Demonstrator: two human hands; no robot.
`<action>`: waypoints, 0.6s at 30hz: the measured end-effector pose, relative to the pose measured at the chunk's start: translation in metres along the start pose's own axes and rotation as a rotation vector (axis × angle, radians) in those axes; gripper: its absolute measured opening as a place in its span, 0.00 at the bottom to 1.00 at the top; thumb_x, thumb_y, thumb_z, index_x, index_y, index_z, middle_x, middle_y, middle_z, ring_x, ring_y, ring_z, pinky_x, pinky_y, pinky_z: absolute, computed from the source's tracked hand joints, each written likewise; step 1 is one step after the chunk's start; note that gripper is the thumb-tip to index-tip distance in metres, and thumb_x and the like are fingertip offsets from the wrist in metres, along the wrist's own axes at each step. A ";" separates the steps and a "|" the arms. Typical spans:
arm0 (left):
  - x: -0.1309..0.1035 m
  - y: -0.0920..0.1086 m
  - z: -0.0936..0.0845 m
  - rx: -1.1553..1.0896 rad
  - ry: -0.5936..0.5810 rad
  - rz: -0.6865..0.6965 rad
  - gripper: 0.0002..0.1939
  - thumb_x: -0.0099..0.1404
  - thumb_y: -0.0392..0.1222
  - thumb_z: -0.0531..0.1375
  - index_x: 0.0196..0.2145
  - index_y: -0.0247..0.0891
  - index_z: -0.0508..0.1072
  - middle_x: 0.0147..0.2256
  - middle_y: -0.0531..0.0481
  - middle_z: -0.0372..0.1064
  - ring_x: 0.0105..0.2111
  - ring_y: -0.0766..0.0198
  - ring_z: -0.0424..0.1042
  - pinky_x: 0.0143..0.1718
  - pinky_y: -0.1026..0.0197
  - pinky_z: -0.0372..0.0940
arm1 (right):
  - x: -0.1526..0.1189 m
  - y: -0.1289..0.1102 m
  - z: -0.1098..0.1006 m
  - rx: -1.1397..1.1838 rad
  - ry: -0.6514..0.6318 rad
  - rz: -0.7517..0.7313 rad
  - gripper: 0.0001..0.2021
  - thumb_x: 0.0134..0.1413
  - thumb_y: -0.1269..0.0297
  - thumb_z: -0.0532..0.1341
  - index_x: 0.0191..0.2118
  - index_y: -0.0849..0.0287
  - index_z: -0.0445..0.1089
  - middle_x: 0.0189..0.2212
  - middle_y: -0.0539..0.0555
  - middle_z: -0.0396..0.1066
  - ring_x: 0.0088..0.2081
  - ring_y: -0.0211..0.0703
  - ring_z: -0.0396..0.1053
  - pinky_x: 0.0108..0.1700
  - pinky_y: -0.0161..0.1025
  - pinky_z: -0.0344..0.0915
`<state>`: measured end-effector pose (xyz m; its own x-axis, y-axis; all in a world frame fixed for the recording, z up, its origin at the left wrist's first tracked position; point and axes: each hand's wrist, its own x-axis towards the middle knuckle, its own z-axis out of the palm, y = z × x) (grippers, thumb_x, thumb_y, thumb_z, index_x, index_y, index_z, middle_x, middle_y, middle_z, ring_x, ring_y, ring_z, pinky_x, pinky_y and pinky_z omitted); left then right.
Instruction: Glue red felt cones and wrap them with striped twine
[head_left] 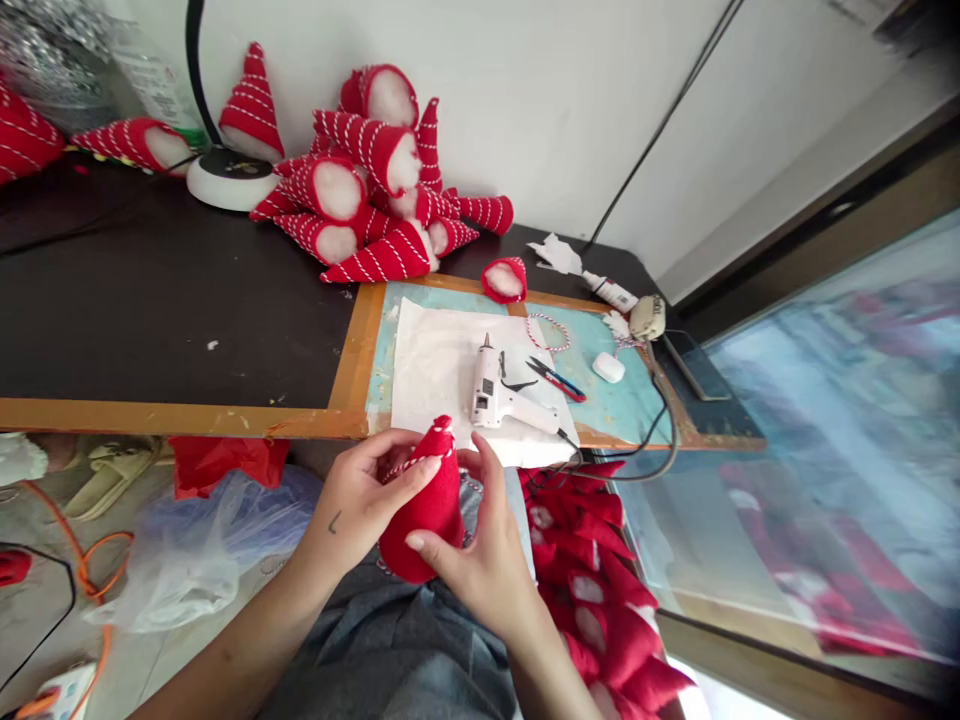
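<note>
Between my hands, above my lap, stands a red felt cone hat [429, 510] with its tip pointing up. A red-and-white twisted cord [405, 466] winds around its upper part. My left hand [371, 490] grips the cone's upper left, thumb laid across the front near the cord. My right hand [480, 545] curves around the lower right side, thumb pressed on the felt. Just beyond them, on a white sheet [424, 350], lies a white glue gun [491, 390]. Red and blue thread snips [556, 380] rest beside it.
Striped red stuffed cones [375, 150] are piled at the back, near a lamp base [231, 178]. A loop of cord [549, 333], a white case [608, 367] and a phone [694, 365] lie rightward. Plain red cones [592, 590] fill the space below right.
</note>
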<state>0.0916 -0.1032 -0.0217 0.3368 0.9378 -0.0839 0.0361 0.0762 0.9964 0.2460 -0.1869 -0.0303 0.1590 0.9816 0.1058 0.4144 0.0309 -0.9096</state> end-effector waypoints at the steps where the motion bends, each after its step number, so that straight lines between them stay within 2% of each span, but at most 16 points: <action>1: 0.000 0.000 0.000 0.001 0.006 0.004 0.18 0.65 0.54 0.68 0.45 0.38 0.80 0.38 0.46 0.79 0.37 0.57 0.76 0.36 0.61 0.70 | 0.001 0.001 0.002 0.016 0.006 0.016 0.49 0.52 0.49 0.74 0.71 0.50 0.45 0.62 0.65 0.68 0.61 0.64 0.69 0.62 0.64 0.65; 5: 0.001 -0.002 0.000 -0.004 0.018 0.026 0.20 0.64 0.55 0.69 0.46 0.38 0.80 0.38 0.46 0.78 0.37 0.58 0.76 0.37 0.60 0.71 | 0.007 0.002 0.004 0.103 0.061 0.039 0.35 0.54 0.58 0.71 0.62 0.50 0.53 0.54 0.60 0.73 0.54 0.55 0.73 0.58 0.57 0.68; 8: 0.000 -0.001 -0.005 0.018 -0.023 0.039 0.19 0.65 0.54 0.69 0.47 0.39 0.79 0.36 0.48 0.76 0.35 0.60 0.74 0.36 0.62 0.70 | 0.008 0.002 0.001 0.217 0.076 0.081 0.28 0.56 0.62 0.68 0.58 0.50 0.56 0.50 0.57 0.74 0.51 0.50 0.73 0.57 0.52 0.68; 10: 0.000 0.000 -0.010 0.027 -0.065 0.038 0.19 0.65 0.54 0.69 0.47 0.40 0.80 0.34 0.49 0.73 0.33 0.61 0.71 0.34 0.63 0.68 | 0.007 0.001 -0.003 0.334 0.035 0.120 0.23 0.59 0.61 0.66 0.56 0.50 0.57 0.49 0.55 0.74 0.48 0.48 0.73 0.54 0.48 0.68; 13: 0.000 0.002 -0.017 0.004 -0.115 0.008 0.19 0.66 0.57 0.68 0.45 0.40 0.80 0.32 0.49 0.71 0.31 0.62 0.69 0.32 0.63 0.67 | 0.007 0.000 -0.009 0.557 -0.081 0.169 0.17 0.62 0.55 0.64 0.52 0.51 0.61 0.44 0.53 0.75 0.41 0.44 0.72 0.44 0.41 0.68; 15: 0.000 0.002 -0.020 -0.024 -0.133 -0.014 0.19 0.66 0.58 0.68 0.43 0.39 0.80 0.33 0.49 0.70 0.32 0.62 0.69 0.33 0.63 0.67 | 0.008 0.000 -0.011 0.696 -0.138 0.205 0.17 0.61 0.51 0.65 0.49 0.51 0.63 0.41 0.51 0.74 0.36 0.43 0.70 0.39 0.38 0.66; 18: 0.000 -0.001 -0.019 -0.092 -0.126 -0.026 0.17 0.65 0.56 0.70 0.43 0.41 0.80 0.32 0.51 0.68 0.32 0.64 0.67 0.33 0.65 0.66 | 0.011 0.000 -0.012 0.817 -0.173 0.241 0.18 0.57 0.49 0.66 0.48 0.51 0.66 0.39 0.51 0.74 0.35 0.44 0.69 0.37 0.38 0.65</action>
<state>0.0740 -0.0969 -0.0226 0.4522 0.8859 -0.1038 -0.0383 0.1356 0.9900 0.2590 -0.1789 -0.0247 -0.0060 0.9917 -0.1288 -0.3968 -0.1206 -0.9100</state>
